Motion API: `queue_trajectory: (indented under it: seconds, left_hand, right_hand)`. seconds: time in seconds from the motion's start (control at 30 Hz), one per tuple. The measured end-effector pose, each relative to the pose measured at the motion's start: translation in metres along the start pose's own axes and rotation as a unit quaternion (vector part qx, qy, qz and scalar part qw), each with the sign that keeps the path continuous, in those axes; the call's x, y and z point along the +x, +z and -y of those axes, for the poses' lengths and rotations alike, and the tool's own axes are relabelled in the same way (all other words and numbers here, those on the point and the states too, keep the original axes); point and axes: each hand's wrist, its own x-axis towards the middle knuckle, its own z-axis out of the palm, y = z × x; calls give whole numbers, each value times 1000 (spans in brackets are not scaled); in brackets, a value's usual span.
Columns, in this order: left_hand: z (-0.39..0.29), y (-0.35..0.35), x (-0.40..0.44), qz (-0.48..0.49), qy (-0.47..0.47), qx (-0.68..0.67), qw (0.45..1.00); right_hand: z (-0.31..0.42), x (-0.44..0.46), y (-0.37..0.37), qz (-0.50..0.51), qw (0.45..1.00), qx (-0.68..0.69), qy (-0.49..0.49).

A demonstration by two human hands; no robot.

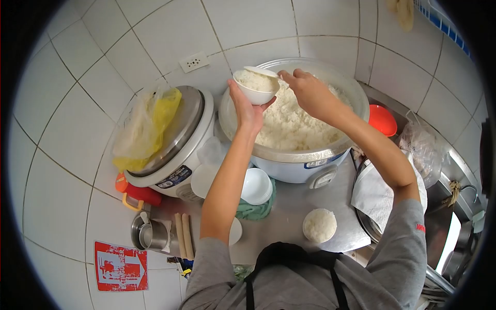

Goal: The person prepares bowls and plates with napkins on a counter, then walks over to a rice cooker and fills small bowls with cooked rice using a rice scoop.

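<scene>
My left hand (248, 111) holds up a white bowl (258, 96) with rice in it, above the left rim of a big open rice cooker (294, 156). Over the bowl's rice lies the flat white end of a paddle (260, 72). The paddle's handle end is in my right hand (302, 88), whose fingers are closed around it. White rice (305, 124) fills much of the cooker under my right forearm. Another bowl of rice (320, 226) stands on the steel counter (287, 206) near my body.
A second cooker (206, 111) with a steel lid and yellow bag (168, 119) stands left. Empty white bowls (256, 186) rest on a green cloth (257, 211). A red bowl (382, 121), a plastic bag (421, 144) and a white cloth (374, 194) are right.
</scene>
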Motion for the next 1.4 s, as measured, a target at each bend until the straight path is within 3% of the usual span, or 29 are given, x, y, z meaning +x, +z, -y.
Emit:
queue_trajectory:
  seconds: [0.1, 0.2, 0.27, 0.4, 0.5, 0.57, 0.6, 0.7, 0.83, 0.97, 1.13, 1.2, 1.27, 1.4]
  left_hand:
    - [0, 1, -4, -42, -18, 12, 999]
    - [5, -12, 6, 15, -22, -34, 999]
    - [6, -9, -3, 0, -59, -81, 995]
    - [-9, -3, -12, -21, -115, -84, 990]
    - [-13, -6, -11, 61, -106, -44, 991]
    - [-13, -2, -11, 49, -92, -48, 993]
    - [-12, -2, -11, 42, -84, -53, 994]
    - [-9, -7, -9, 6, -62, -85, 994]
    - [-1, -6, -16, -17, -47, -125, 991]
    - [17, 6, -14, -10, -5, -129, 992]
    - [5, 1, -33, -6, 34, -100, 994]
    - [-8, -2, -50, 12, 47, -96, 994]
    - [-27, -5, -81, 15, 36, -101, 994]
    - [-38, -44, -175, -36, -22, -96, 994]
  right_hand:
    - [6, 8, -13, -14, 998, -40, -42]
    - [15, 7, -7, -16, 992, -80, -95]
    - [14, 6, -7, -21, 991, -62, -116]
    - [-16, 46, -23, 27, 995, 95, 22]
    - [-23, 51, -20, 102, 992, 61, 41]
    - [-16, 34, -11, 81, 995, 27, -50]
    - [-9, 21, -3, 7, 999, -8, -49]
    - [3, -3, 2, -36, 998, 29, -35]
    - [-12, -6, -3, 50, 973, 155, 167]
    - [13, -20, 26, -87, 994, 58, 28]
    - [4, -17, -1, 7, 998, 68, 12]
    - [15, -17, -30, -13, 988, 119, 100]
    - [20, -24, -45, -22, 955, 265, 129]
    - [71, -91, -42, 5, 825, 538, 173]
